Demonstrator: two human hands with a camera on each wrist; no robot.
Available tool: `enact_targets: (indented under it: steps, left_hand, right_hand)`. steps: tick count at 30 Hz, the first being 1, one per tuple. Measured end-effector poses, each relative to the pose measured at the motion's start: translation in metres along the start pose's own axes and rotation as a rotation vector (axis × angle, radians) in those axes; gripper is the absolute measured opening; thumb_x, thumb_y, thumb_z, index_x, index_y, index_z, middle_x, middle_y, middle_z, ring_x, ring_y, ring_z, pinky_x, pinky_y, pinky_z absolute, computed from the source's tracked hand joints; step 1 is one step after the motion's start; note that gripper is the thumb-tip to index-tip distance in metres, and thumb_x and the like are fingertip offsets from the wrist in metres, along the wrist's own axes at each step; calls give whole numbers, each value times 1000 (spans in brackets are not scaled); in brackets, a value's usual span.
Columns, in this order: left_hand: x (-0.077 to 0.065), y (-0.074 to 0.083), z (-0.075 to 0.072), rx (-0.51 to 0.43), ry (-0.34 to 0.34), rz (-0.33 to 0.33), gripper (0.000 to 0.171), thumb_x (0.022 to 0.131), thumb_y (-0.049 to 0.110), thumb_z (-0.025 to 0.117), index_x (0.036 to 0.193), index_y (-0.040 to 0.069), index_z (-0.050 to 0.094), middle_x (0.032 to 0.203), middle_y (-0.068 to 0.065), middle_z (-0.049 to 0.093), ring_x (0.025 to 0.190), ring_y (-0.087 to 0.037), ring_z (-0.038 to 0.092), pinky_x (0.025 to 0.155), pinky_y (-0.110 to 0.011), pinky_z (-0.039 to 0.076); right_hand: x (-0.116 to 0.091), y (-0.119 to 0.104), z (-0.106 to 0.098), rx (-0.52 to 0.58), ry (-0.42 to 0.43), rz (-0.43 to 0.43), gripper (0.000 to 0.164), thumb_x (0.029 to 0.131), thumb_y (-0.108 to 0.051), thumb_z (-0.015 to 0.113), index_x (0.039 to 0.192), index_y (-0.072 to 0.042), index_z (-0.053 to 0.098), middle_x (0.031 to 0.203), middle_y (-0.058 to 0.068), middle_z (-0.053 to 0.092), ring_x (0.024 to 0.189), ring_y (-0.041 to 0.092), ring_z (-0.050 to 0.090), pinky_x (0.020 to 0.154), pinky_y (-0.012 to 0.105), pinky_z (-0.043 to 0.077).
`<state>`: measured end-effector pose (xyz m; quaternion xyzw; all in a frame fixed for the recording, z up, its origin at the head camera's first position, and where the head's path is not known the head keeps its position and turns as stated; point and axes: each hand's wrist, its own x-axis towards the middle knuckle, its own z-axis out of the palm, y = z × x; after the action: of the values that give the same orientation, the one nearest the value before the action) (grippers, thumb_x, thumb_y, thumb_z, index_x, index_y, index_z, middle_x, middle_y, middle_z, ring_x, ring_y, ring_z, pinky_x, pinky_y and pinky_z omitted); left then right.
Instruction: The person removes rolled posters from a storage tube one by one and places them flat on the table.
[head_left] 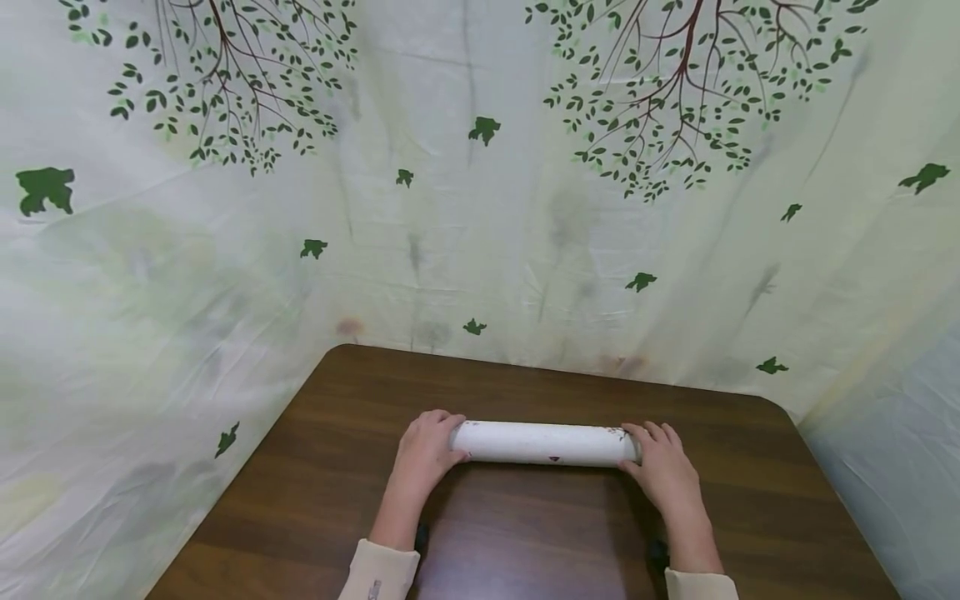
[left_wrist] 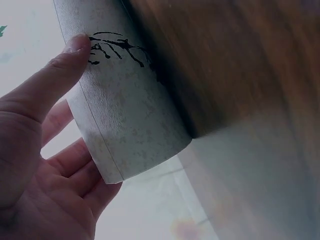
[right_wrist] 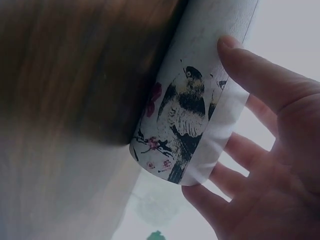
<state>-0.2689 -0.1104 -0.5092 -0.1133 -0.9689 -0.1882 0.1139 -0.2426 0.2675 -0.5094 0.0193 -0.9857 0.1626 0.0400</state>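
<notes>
A white paper roll [head_left: 543, 443] lies crosswise on the brown wooden table, close to its middle. My left hand [head_left: 427, 446] grips its left end, the thumb on the near side and the fingers behind. At the right end my right hand [head_left: 662, 462] holds it the same way. Dark branch strokes mark the roll [left_wrist: 120, 105] beside the thumb in the left wrist view. In the right wrist view the roll [right_wrist: 195, 100] carries printed birds and pink blossoms, and a straight seam runs along it. Its underside sits right at the tabletop.
The brown table [head_left: 540, 533] has rounded far corners. Behind it and along both sides hangs a pale cloth [head_left: 450, 250] printed with leafy branches and green bird shapes. Light-coloured sleeves [head_left: 382, 571] cover the forearms.
</notes>
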Motion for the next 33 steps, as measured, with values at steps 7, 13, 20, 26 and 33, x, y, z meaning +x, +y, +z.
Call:
enact_targets:
  steps: [7, 13, 20, 26, 33]
  left_hand:
    - [-5, 4, 1, 41, 7, 8, 56, 77, 33, 96, 126, 15, 76, 121, -11, 74, 118, -34, 66, 104, -50, 55]
    - [-8, 8, 2, 62, 17, 25, 55, 77, 35, 96, 124, 14, 77, 119, -12, 75, 117, -34, 67, 105, -50, 54]
    - [-10, 13, 0, 98, 15, 45, 55, 78, 37, 95, 123, 14, 76, 120, -13, 75, 114, -35, 67, 101, -52, 54]
    - [-12, 18, 2, 122, 12, 48, 53, 78, 39, 94, 122, 14, 77, 117, -13, 75, 112, -34, 68, 99, -51, 55]
    - [-11, 23, 4, 147, 1, 47, 56, 78, 41, 94, 123, 15, 76, 117, -11, 75, 112, -32, 67, 100, -49, 55]
  right_hand:
    - [2, 3, -6, -2, -36, -18, 67, 94, -27, 82, 153, -11, 54, 159, 30, 46, 152, 56, 29, 105, 78, 43]
    - [4, 7, -9, -5, -57, -33, 67, 93, -28, 82, 153, -11, 54, 159, 30, 45, 153, 56, 29, 103, 79, 44]
    - [9, 15, -11, -2, -76, -49, 67, 93, -27, 82, 153, -10, 54, 159, 30, 44, 152, 57, 27, 104, 78, 44]
    - [12, 20, -11, 3, -73, -77, 67, 93, -26, 82, 152, -9, 55, 158, 31, 45, 151, 59, 28, 108, 77, 41]
    - [13, 24, -13, -7, -68, -86, 67, 93, -26, 82, 151, -8, 55, 157, 33, 46, 150, 60, 29, 111, 76, 39]
